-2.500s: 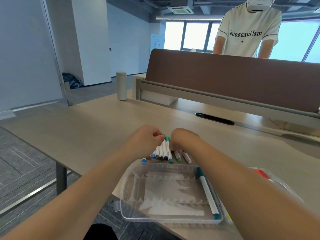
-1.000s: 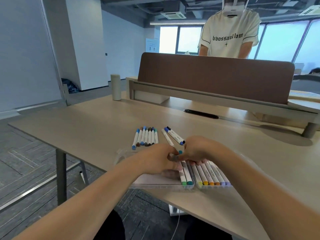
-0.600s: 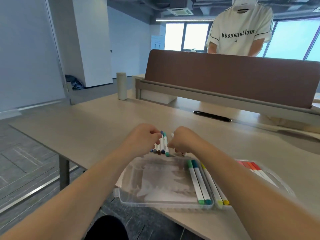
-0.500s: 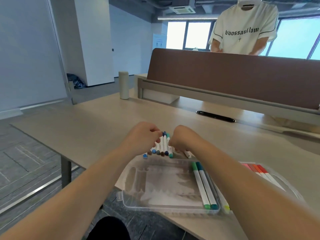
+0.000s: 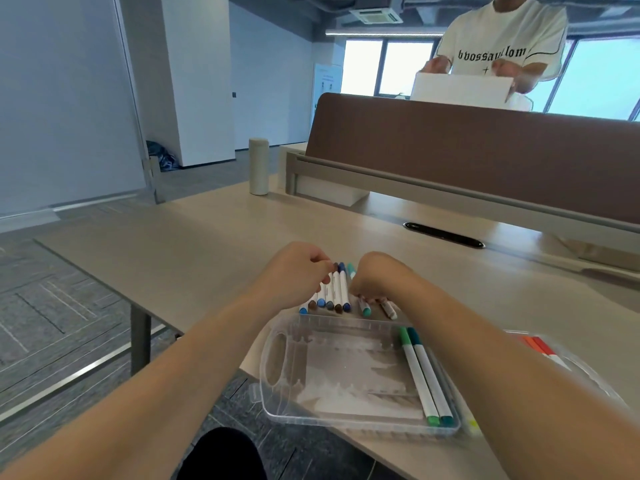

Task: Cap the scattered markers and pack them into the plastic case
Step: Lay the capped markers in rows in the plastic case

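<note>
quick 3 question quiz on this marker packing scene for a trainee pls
1. True or false: the plastic case is shut.
2. Where is the loose row of markers? A) on the floor B) on the desk beyond the case, between the left hand and right hand C) standing upright in the case
3. Fill in: the two markers in clear view inside the case have teal and ___ caps.
Key: 1 false, it lies open; 2 B; 3 green.

Bright daylight from rear windows (image 5: 388, 67); wide-angle edge distortion; slight motion blur, soft shadows.
</note>
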`<state>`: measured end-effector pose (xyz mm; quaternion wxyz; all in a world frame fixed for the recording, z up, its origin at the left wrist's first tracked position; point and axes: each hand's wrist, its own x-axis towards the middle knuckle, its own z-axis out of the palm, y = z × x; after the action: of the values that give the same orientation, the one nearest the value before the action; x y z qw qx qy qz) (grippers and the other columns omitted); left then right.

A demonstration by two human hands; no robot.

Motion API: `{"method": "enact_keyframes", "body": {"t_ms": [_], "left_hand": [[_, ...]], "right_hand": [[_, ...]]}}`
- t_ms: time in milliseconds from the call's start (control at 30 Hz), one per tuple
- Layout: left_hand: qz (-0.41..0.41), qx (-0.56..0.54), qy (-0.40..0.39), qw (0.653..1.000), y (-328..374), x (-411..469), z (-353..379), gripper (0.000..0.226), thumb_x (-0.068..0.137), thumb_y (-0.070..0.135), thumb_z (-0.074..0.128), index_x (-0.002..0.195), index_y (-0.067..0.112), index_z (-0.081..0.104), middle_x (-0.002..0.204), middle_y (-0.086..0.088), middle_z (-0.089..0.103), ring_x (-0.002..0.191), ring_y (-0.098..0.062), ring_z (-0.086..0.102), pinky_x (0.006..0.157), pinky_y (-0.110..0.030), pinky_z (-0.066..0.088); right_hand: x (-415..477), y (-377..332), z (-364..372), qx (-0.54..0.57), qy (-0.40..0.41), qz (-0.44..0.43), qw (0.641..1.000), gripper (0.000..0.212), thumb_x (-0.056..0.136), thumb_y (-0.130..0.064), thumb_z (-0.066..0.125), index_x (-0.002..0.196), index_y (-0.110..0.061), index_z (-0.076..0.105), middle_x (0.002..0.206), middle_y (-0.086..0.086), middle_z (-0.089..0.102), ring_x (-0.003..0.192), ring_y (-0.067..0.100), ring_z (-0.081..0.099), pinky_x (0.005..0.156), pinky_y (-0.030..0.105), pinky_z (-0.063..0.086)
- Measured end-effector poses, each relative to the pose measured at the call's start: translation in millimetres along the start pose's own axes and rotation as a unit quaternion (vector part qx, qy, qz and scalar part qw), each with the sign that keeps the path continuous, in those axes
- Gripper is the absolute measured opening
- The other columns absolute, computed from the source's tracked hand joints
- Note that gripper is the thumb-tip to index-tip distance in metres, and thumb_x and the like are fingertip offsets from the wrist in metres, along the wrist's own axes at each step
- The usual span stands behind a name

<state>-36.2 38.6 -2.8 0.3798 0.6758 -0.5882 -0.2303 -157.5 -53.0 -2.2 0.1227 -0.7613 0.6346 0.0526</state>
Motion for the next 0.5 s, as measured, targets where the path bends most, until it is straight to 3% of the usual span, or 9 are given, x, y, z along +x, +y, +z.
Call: {"method": "enact_keyframes", "body": {"t_ms": [133,267,333,433,500], "left_hand": [[0.001,0.026,-0.009,1.0,4,-10,7,0.021,0.097,0.022,0.051,0.093,0.013,0.069,0.089,-0.007,0.071,0.081,-0.027,0.069,0.072,-0.038,0.057],[0.024,0.07,-0.019,0.997,13,-25,23,0.018,0.092,0.014,0.055,0.094,0.009,0.072,0.09,-0.008,0.069,0.084,-0.027,0.064,0.068,-0.028,0.045],[0.046,0.12,-0.045,0.991,18,-34,34,0.018,0.092,0.016,0.057,0.102,0.014,0.071,0.099,-0.004,0.068,0.094,-0.024,0.062,0.076,-0.026,0.045],[0.076,0.191,-0.08,0.975,25,-48,48,0.029,0.095,0.02,0.054,0.123,0.019,0.064,0.122,-0.004,0.064,0.114,-0.023,0.057,0.099,-0.031,0.042],[0.09,0.198,-0.101,0.971,29,-58,55,0.035,0.095,0.02,0.054,0.129,0.023,0.06,0.125,-0.002,0.064,0.112,-0.019,0.059,0.093,-0.031,0.048]], "right_hand": [[-28,11,-10,0.03,-0.017,-0.016,0.999,0.027,0.093,-0.022,0.056,0.069,-0.009,0.056,0.07,0.005,0.055,0.061,0.018,0.049,0.063,0.027,0.042],[-69,30,-14,0.082,-0.067,-0.034,0.994,0.029,0.09,-0.016,0.051,0.062,-0.013,0.049,0.058,0.002,0.046,0.047,0.015,0.035,0.048,0.024,0.029],[-87,39,-10,0.097,-0.068,-0.042,0.992,0.03,0.088,-0.014,0.051,0.059,-0.013,0.049,0.053,0.002,0.047,0.043,0.015,0.035,0.044,0.022,0.028],[-109,50,-4,0.106,-0.097,-0.04,0.989,0.032,0.091,-0.015,0.05,0.059,-0.013,0.048,0.049,0.001,0.045,0.038,0.013,0.033,0.041,0.021,0.025],[-120,58,-2,0.106,-0.103,-0.044,0.988,0.033,0.092,-0.018,0.052,0.059,-0.013,0.05,0.048,0.0,0.046,0.038,0.012,0.035,0.041,0.021,0.026]]}}
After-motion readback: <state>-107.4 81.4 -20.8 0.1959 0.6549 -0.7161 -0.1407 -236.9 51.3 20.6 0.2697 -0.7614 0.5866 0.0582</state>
